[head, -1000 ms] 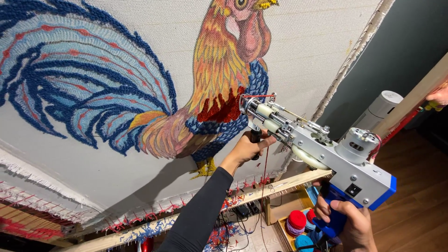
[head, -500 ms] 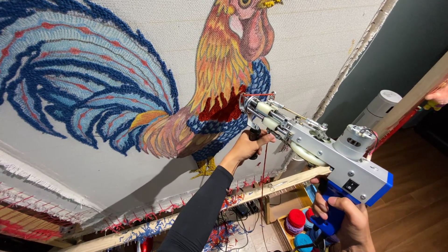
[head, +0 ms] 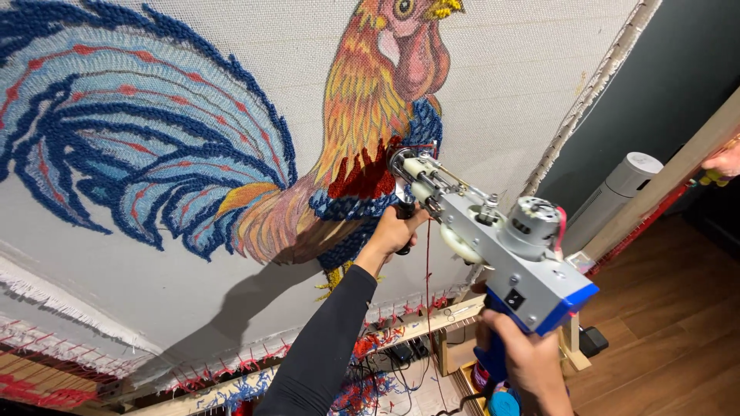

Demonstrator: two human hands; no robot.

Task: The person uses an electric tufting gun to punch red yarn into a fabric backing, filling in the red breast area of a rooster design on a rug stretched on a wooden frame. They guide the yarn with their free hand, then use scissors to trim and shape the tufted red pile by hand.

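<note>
A pale cloth stretched on a wooden frame [head: 432, 320] fills your view, with a dark wall and wood floor off beyond the tufting gun.

Nearest you, your right hand [head: 528, 362] is wrapped fully closed around the blue rear grip of the tufting gun [head: 501, 254], just under its grey and blue body. Ahead of that, your left hand [head: 395, 229] is curled shut around the black front handle, below the gun's nose. Farther on, the nose presses into the backing cloth [head: 501, 77] at the red patch of the rooster design [head: 362, 131], on the breast.

A thin red yarn strand [head: 428, 270] hangs slack just beside the gun, close to your left wrist. I'd judge it could snag on your sleeve or the handle and starve the needle. If your pressure on the nose eases, the needle may skip or tear the weave.

Beyond the gun to the right, a white cylinder [head: 617, 192] stands by the wall.
</note>
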